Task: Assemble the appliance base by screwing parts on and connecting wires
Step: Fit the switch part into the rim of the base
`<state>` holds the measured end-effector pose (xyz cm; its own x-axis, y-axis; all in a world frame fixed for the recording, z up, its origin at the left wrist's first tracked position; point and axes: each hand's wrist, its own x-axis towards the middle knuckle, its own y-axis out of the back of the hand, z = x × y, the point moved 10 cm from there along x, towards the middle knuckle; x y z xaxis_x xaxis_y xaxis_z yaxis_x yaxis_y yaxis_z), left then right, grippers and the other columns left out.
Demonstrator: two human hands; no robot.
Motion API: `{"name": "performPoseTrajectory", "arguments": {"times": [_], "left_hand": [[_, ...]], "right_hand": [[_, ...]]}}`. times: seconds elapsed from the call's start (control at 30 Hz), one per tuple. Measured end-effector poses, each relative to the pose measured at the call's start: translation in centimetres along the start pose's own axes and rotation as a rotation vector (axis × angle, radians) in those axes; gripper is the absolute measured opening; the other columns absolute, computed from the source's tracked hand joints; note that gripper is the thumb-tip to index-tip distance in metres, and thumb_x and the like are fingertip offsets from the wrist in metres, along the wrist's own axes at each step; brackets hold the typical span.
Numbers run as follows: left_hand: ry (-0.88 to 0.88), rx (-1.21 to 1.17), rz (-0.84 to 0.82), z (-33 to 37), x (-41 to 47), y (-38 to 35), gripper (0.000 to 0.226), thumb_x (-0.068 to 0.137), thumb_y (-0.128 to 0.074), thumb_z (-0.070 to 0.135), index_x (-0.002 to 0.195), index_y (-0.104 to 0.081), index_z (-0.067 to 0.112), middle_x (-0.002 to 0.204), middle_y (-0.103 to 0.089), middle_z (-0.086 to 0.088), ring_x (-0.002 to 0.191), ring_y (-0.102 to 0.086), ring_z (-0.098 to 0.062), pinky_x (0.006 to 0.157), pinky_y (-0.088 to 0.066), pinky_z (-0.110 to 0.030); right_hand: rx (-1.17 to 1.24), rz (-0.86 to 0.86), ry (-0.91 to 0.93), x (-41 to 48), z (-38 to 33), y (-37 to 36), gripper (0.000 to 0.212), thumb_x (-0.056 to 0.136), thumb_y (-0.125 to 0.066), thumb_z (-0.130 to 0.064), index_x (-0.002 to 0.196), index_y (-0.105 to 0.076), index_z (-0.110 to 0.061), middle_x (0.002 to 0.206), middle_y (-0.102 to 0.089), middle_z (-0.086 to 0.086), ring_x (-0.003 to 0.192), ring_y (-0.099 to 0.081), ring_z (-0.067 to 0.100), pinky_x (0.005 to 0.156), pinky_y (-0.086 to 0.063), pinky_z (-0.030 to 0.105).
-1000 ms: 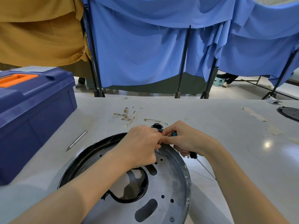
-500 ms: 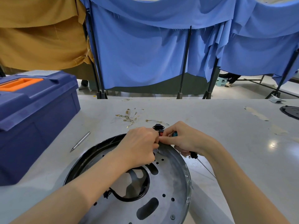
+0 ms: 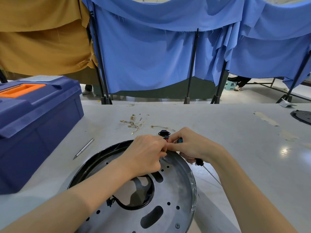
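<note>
A round grey metal appliance base point(image 3: 170, 195) with a black rim and several holes lies in front of me. At its far rim sits a small black and red socket part point(image 3: 164, 134). My left hand point(image 3: 146, 153) pinches something small at that rim, beside a screw post point(image 3: 163, 158). My right hand point(image 3: 191, 145) meets it fingertip to fingertip and keeps a screwdriver point(image 3: 201, 163) tucked in the palm, its thin shaft pointing towards me. What the fingertips hold is hidden.
A blue toolbox point(image 3: 33, 121) with an orange handle stands at the left. A metal pen-like rod point(image 3: 83, 148) lies beside the base. Loose wires with gold terminals point(image 3: 134, 122) are scattered farther back. A black disc point(image 3: 303, 116) sits at the far right edge.
Both hands stay pinched together at the far rim of the base. Only the view has shifted slightly.
</note>
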<state>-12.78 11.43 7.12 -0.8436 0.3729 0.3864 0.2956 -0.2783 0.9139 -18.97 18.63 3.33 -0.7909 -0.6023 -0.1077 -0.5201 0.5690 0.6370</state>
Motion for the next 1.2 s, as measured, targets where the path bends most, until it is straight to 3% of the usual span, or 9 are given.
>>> {"name": "performPoseTrajectory", "arguments": {"times": [0.1,0.27,0.4,0.53,0.73,0.9,1.03,1.2], "left_hand": [[0.033,0.015,0.013,-0.9,0.1,0.3,0.008,0.091,-0.058,0.014,0.092,-0.064,0.01,0.09,-0.066,-0.003,0.083,-0.059,-0.025,0.073,-0.044,-0.035],[-0.071,-0.001,0.055,0.8,-0.8,0.6,0.007,0.078,-0.071,0.004,0.077,-0.064,0.005,0.071,-0.064,-0.006,0.061,-0.059,-0.03,0.054,-0.042,-0.034],[0.007,0.02,0.043,-0.7,-0.5,0.3,0.007,0.091,-0.059,0.016,0.091,-0.063,0.01,0.088,-0.065,-0.003,0.08,-0.059,-0.026,0.07,-0.043,-0.036],[-0.027,-0.055,0.073,0.2,-0.7,0.4,0.007,0.087,-0.064,0.01,0.084,-0.065,0.004,0.079,-0.064,-0.007,0.071,-0.06,-0.03,0.062,-0.042,-0.036],[0.126,-0.27,0.017,-1.3,-0.2,-0.5,0.006,0.09,-0.067,0.014,0.091,-0.07,0.009,0.081,-0.068,-0.001,0.075,-0.062,-0.016,0.071,-0.049,-0.032],[0.278,-0.536,-0.053,-3.0,-0.9,-1.6,0.008,0.088,-0.07,0.016,0.085,-0.073,0.023,0.068,-0.066,0.016,0.064,-0.062,0.002,0.065,-0.048,-0.013],[0.341,-0.661,-0.124,-3.4,-1.3,-2.1,0.017,0.094,-0.062,0.027,0.084,-0.074,0.019,0.069,-0.07,0.01,0.069,-0.067,-0.005,0.072,-0.054,-0.018],[0.383,-0.64,-0.119,-4.0,-1.2,-2.0,0.028,0.095,-0.058,0.032,0.085,-0.076,0.012,0.068,-0.071,0.002,0.071,-0.069,-0.011,0.076,-0.055,-0.024]], "right_hand": [[0.0,0.003,-0.005,0.0,0.0,-0.1,0.032,0.095,-0.062,-0.035,0.082,-0.065,-0.005,0.055,-0.04,0.015,0.042,-0.033,0.024,0.045,-0.034,0.032],[0.014,0.004,0.001,0.1,0.0,0.0,0.034,0.095,-0.062,-0.031,0.08,-0.062,-0.001,0.045,-0.036,0.008,0.036,-0.03,0.021,0.04,-0.031,0.025],[0.021,0.009,-0.006,0.1,0.0,-0.1,0.034,0.095,-0.062,-0.031,0.083,-0.062,0.001,0.051,-0.037,0.011,0.038,-0.029,0.022,0.041,-0.03,0.026],[0.007,0.002,0.005,0.1,-0.1,-0.1,0.033,0.095,-0.063,-0.029,0.079,-0.061,0.0,0.047,-0.036,0.01,0.038,-0.03,0.023,0.042,-0.031,0.028],[0.004,-0.002,-0.001,0.0,-0.1,-0.2,0.027,0.094,-0.062,-0.026,0.08,-0.064,-0.003,0.056,-0.037,0.015,0.044,-0.03,0.024,0.046,-0.031,0.034],[0.015,-0.003,0.006,-0.1,-0.1,-0.1,0.028,0.095,-0.061,-0.025,0.083,-0.063,0.0,0.052,-0.035,0.012,0.04,-0.027,0.022,0.042,-0.028,0.027],[0.024,-0.007,0.01,0.0,-0.2,-0.1,0.03,0.096,-0.062,-0.027,0.084,-0.064,0.0,0.054,-0.036,0.013,0.04,-0.028,0.021,0.041,-0.029,0.026],[0.027,-0.009,0.005,0.0,-0.2,-0.1,0.027,0.096,-0.061,-0.025,0.081,-0.064,-0.003,0.047,-0.035,0.008,0.037,-0.029,0.021,0.041,-0.031,0.025]]}}
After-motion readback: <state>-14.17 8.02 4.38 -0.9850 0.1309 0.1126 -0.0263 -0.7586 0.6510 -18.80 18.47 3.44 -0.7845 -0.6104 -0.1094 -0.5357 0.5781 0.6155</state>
